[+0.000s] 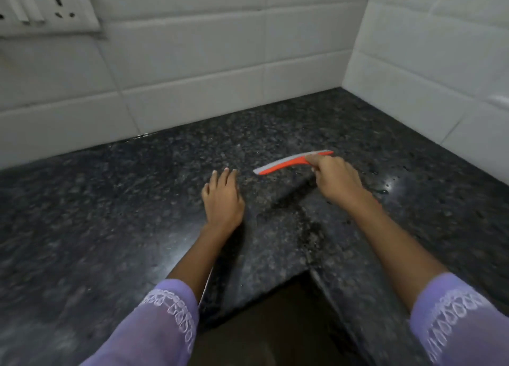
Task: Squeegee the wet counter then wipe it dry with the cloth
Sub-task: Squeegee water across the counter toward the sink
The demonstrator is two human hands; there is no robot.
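An orange squeegee [286,163] with a grey rubber blade rests blade-down on the dark speckled granite counter [137,200], right of centre. My right hand [337,182] is closed around its handle, hiding the handle. My left hand [222,197] lies flat on the counter just left of the blade, fingers apart and holding nothing. Water drops and a wet sheen show on the counter to the right of the squeegee [391,183]. No cloth is in view.
White tiled walls [220,62] meet in a corner behind and to the right of the counter. A white switch and socket plate [46,7] sits on the wall at upper left. The counter's inner corner edge [308,269] drops to a dark floor below me.
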